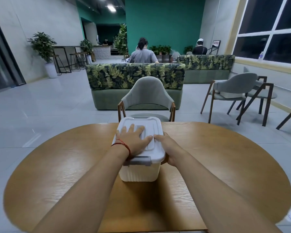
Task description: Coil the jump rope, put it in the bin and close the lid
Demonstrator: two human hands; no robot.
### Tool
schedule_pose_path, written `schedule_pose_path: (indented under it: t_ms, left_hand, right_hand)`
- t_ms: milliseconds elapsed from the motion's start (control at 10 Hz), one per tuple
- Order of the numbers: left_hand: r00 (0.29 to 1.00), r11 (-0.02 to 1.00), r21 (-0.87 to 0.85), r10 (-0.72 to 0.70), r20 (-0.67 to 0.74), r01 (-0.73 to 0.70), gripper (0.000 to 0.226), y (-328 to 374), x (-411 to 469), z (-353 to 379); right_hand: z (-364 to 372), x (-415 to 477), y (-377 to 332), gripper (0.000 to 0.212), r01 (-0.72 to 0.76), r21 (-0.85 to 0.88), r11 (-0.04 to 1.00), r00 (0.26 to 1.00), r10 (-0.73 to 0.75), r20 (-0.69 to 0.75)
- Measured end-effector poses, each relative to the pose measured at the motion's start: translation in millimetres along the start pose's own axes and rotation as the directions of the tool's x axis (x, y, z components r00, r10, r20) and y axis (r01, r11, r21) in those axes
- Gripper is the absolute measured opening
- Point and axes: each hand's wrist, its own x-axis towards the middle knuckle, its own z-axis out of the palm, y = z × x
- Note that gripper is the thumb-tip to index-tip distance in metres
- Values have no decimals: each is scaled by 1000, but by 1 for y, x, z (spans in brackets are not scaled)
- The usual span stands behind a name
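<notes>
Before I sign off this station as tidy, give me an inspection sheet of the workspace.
Surface: round wooden table, bare apart from the bin.
Job's things: white bin stands mid-table with its lid on; grey latch at the near end; jump rope not visible.
Clutter: nothing seen on the table.
Grippers: left hand lies flat on the lid, red string at the wrist; right hand holds the bin's right side under the lid edge.
Cables: nothing seen.
Surroundings: grey chair behind the table, leaf-print sofa, more chairs on the right, people seated further back.
</notes>
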Motion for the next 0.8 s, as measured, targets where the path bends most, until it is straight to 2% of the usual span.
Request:
schedule_pose_path:
  t_ms: [200,300,500,600,700,800]
  left_hand:
    - [999,999,-5,-49,4,49,86,-95,-2,-11]
    - [996,996,-10,-88,5,88,88,-141,-7,-17]
    - [993,994,4,-110,39,110,74,-200,-22,-36]
    - [995,995,21,-96,31,95,74,-205,-21,-37]
    - [994,994,23,-106,35,105,74,-207,-21,-39]
    - [989,990,13,-140,49,139,80,-197,-24,-47]
  right_hand:
    - [91,24,10,49,1,-19,1000,999,0,49]
    - [136,31,10,48,-19,-27,999,995,21,99]
    - [201,32,8,45,-31,13,999,989,29,142]
    - [209,35,9,50,-37,-26,999,989,40,142]
    - [193,23,0,57,-9,-169,986,978,44,203]
    - [154,9,-8,72,86,-253,964,990,-55,127]
